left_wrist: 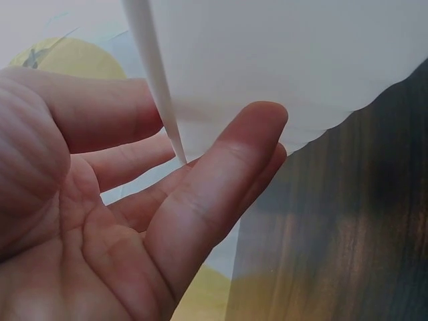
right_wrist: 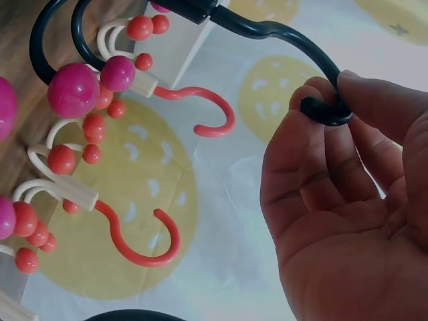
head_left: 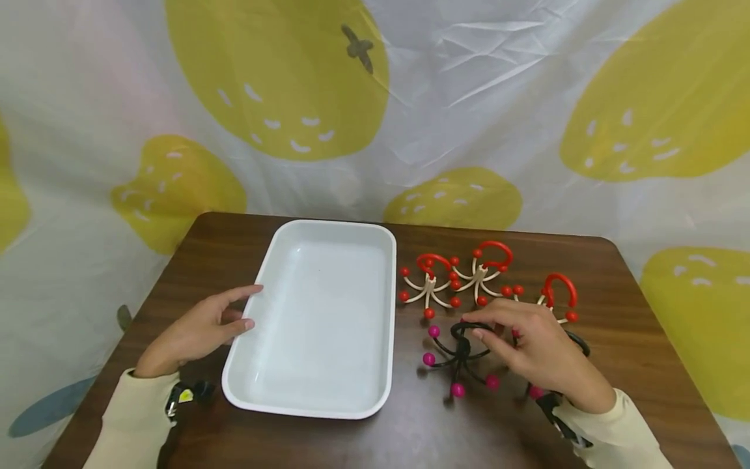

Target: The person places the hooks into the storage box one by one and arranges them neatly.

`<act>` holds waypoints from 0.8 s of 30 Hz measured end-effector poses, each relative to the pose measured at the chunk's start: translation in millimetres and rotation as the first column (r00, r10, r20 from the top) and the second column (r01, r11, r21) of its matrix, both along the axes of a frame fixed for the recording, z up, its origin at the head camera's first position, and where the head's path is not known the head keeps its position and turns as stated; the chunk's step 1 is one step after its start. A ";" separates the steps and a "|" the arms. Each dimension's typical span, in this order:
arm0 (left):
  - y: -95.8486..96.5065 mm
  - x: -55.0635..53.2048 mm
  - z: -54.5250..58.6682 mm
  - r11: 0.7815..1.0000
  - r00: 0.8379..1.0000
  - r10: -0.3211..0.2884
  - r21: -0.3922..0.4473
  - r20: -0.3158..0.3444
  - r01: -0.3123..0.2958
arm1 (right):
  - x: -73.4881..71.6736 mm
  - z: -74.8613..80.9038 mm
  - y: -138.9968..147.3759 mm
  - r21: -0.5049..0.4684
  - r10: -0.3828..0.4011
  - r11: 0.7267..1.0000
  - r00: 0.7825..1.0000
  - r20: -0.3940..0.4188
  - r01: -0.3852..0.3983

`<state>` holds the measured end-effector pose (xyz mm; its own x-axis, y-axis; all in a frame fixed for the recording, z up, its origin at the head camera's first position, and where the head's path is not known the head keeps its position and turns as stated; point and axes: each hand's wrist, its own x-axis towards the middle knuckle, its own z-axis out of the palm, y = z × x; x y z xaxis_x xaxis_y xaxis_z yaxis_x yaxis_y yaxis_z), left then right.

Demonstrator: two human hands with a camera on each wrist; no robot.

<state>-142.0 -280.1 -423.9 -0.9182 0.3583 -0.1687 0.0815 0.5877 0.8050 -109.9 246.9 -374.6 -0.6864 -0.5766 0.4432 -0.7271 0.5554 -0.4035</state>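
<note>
My left hand [head_left: 202, 329] grips the left rim of a white rectangular tray [head_left: 322, 319]; in the left wrist view thumb and fingers lie on either side of its wall [left_wrist: 214, 60]. To the right of the tray, my right hand [head_left: 533, 345] pinches the curved hook of a black hanger [head_left: 463, 350], whose splayed arms end in magenta balls. The right wrist view shows that black hook [right_wrist: 294, 40] between thumb and fingertips. A second black hanger [head_left: 579, 342] is mostly hidden behind the right hand.
Behind the black hangers stand three cream hangers with red hooks and red balls: one near the tray [head_left: 430, 286], one farther back [head_left: 480, 277], one partly covered on the right [head_left: 561, 283]. A fruit-print cloth [head_left: 328, 189] hangs behind the brown table [head_left: 621, 286].
</note>
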 end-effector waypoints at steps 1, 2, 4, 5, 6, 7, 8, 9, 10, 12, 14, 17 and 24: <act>0.2 -0.1 0.3 1.000 1.000 -0.001 0.000 0.000 0.001 | -0.7 1.1 -0.3 -0.002 0.003 1.000 1.000 0.000 -0.003; 0.3 0.1 0.8 1.000 1.000 -0.002 -0.005 -0.007 0.002 | -1.4 2.2 -0.5 -0.004 0.003 1.000 1.000 -0.004 -0.004; 0.5 0.3 1.7 1.000 1.000 -0.010 -0.006 -0.016 0.010 | -2.5 4.7 -0.9 -0.011 0.002 1.000 1.000 -0.008 -0.002; 0.8 0.5 2.4 1.000 1.000 -0.008 -0.012 -0.015 0.008 | -2.9 5.8 -1.2 -0.015 0.001 1.000 1.000 -0.008 -0.001; 1.1 0.6 2.9 1.000 1.000 -0.006 -0.012 -0.009 0.005 | -3.3 6.9 -1.6 -0.018 0.001 1.000 1.000 -0.010 -0.001; 1.3 0.6 3.1 1.000 1.000 0.000 -0.015 -0.003 0.000 | -3.7 8.0 -1.9 -0.021 -0.001 1.000 1.000 -0.011 0.001; 1.7 0.7 3.4 1.000 1.000 0.005 -0.020 0.001 -0.005 | -4.2 9.0 -2.3 -0.024 -0.003 1.000 1.000 -0.013 0.002; 2.2 0.9 3.4 1.000 1.000 0.012 -0.023 0.007 -0.012 | -4.6 9.8 -2.7 -0.027 -0.005 1.000 1.000 -0.014 0.004; 2.1 1.1 3.3 1.000 1.000 0.018 -0.023 0.016 -0.018 | -5.2 10.7 -3.8 -0.027 -0.007 1.000 1.000 -0.017 0.007; 1.9 1.7 2.5 1.000 0.999 0.024 -0.013 0.029 -0.023 | -7.0 11.9 -6.3 -0.032 -0.008 0.999 0.999 -0.031 0.007; 1.2 2.2 2.0 0.999 0.999 0.026 -0.022 0.026 -0.026 | -9.5 12.8 -8.8 -0.047 -0.005 0.999 0.999 -0.038 0.003; 0.5 2.4 1.3 1.000 1.000 0.019 -0.016 0.023 -0.019 | -13.7 15.4 -12.7 -0.077 0.003 0.997 0.999 -0.041 -0.006; -0.1 3.2 1.7 1.000 1.000 0.014 -0.019 0.020 -0.013 | -21.6 24.5 -24.0 -0.154 0.016 0.988 1.000 0.018 -0.013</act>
<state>-138.8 -280.2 -422.2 -0.9193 0.3428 -0.1934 0.0576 0.6033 0.7954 -131.4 222.9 -350.1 -0.6877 -0.5123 0.5144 -0.7259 0.4748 -0.4976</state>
